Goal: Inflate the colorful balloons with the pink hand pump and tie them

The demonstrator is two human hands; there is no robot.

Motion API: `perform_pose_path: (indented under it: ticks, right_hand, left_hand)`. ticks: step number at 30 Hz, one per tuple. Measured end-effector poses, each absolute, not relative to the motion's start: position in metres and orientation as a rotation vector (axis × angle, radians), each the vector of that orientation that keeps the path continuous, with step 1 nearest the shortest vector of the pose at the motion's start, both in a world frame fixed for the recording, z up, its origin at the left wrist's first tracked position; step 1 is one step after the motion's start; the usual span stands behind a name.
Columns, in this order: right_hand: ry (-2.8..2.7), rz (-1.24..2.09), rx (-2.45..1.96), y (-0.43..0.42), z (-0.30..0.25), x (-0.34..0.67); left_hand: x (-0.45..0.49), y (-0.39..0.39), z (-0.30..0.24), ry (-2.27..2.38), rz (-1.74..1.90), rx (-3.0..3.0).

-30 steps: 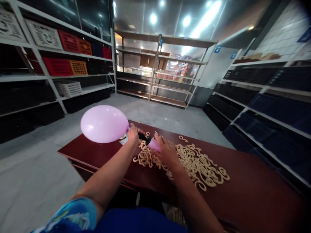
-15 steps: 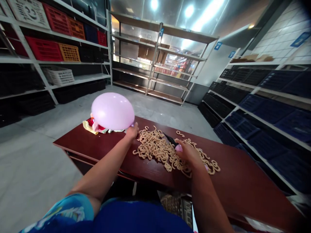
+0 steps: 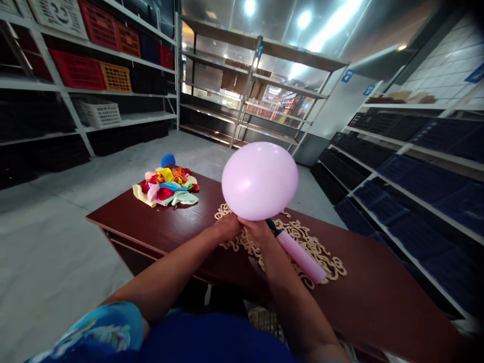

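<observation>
An inflated pink balloon hangs above the middle of the table, its neck end pointing down at my hands. My left hand is closed at the balloon's underside, on its neck. Right beside it, my right hand is closed at the same spot, fingers partly hidden behind the wrist. The neck itself is covered by my hands. A pink balloon pump with a black end lies on a heap of tan, curly, ring-like pieces, just right of my right hand.
Several uninflated balloons in mixed colours are piled at the table's far left, with a blue round thing behind. The dark red table extends right. Shelves with crates stand left; dark blue crates fill shelves right.
My left hand has brought the balloon rightward to the middle. My right hand has let go of the pump and come over to the balloon's neck. The coloured balloons are now uncovered.
</observation>
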State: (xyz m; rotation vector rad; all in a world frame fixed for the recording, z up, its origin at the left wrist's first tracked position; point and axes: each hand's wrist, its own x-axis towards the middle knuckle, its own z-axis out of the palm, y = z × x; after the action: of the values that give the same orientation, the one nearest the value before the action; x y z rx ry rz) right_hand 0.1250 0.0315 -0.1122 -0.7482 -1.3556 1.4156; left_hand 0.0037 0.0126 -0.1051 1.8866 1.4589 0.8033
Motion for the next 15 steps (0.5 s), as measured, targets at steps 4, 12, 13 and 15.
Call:
perform_pose_path:
  ticks: [4,12,13,15]
  right_hand:
    - [-1.137,1.643,-0.69,0.041,-0.1,0.126]
    - [-1.187,1.583,-0.744,0.068,-0.082,0.116]
    - [-1.302,1.495,-0.81,0.073,-0.083,0.118]
    - [-1.576,1.147,-1.034,0.081,-0.088,0.124]
  left_hand:
    - [-0.01,0.018,-0.095,1.173,0.963,2.005]
    - [-0.001,0.049,-0.095,0.699,1.27,1.273]
    - [-0.001,0.058,-0.099,0.665,1.294,1.099]
    - [-0.003,0.077,-0.11,0.618,1.348,0.705]
